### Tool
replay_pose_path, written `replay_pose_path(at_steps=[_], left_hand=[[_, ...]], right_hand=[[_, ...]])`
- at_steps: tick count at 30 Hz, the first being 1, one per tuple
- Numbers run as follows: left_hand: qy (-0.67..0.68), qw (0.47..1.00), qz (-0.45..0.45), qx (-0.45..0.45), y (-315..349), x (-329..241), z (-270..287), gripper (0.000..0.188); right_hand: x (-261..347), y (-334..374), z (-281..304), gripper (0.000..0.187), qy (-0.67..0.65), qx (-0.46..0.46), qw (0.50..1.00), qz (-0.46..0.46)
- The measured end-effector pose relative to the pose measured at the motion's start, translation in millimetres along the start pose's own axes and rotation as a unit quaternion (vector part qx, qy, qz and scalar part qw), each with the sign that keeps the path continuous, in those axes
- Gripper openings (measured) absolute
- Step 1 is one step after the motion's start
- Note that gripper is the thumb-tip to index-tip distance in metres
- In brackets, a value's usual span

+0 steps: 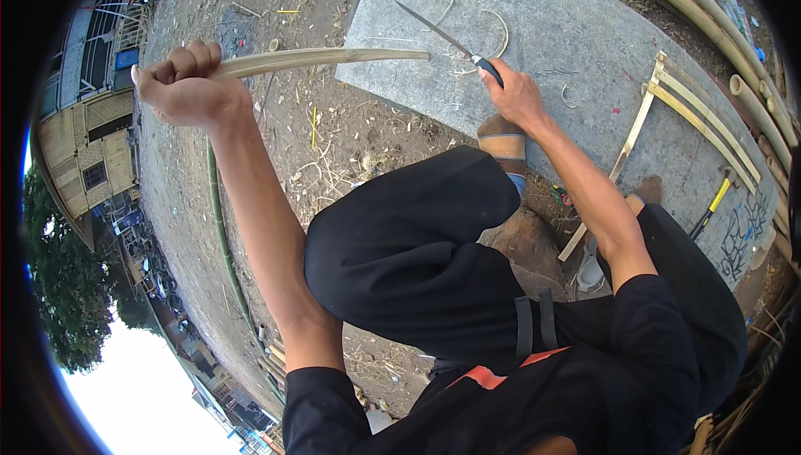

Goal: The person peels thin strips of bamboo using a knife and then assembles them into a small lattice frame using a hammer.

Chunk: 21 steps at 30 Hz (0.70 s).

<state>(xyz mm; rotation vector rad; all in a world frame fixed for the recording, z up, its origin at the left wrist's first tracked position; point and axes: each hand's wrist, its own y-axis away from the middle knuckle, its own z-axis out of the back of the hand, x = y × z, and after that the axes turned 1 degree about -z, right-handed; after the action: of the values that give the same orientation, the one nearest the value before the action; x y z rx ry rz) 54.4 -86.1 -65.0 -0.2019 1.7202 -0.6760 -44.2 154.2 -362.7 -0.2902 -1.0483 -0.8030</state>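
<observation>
My left hand (182,84) is closed round one end of a pale bamboo strip (321,58), held out to the left over the bare ground. The strip's free end reaches over the grey slab (534,5). In my right hand (515,95) is a knife (455,42) with a dark handle, gripped over the slab. Its narrow blade points up and to the left, apart from the strip. Thin curled bamboo shavings (503,31) lie on the slab near the blade.
On the slab's right lies a frame of bamboo slats (705,117), with a yellow-and-black-handled hammer (711,205) beside it. Bamboo poles (709,13) line the right edge. A green pole (224,242) lies on the ground at left. My bent knees fill the middle.
</observation>
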Motion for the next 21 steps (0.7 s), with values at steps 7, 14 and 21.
replay_pose_path(at_steps=[7,14,21], left_hand=[[0.033,0.999,0.011,0.033,2,-2,1,0.039],[0.021,1.0,-0.001,-0.006,7,-4,9,0.042],[0.014,0.999,0.0,-0.029,7,-7,0,0.039]], right_hand=[[108,31,-19,0.031,-0.175,0.014,0.98,0.098],[143,48,-52,0.029,-0.177,-0.061,0.967,0.175],[130,40,-46,0.03,-0.169,-0.03,0.973,0.152]])
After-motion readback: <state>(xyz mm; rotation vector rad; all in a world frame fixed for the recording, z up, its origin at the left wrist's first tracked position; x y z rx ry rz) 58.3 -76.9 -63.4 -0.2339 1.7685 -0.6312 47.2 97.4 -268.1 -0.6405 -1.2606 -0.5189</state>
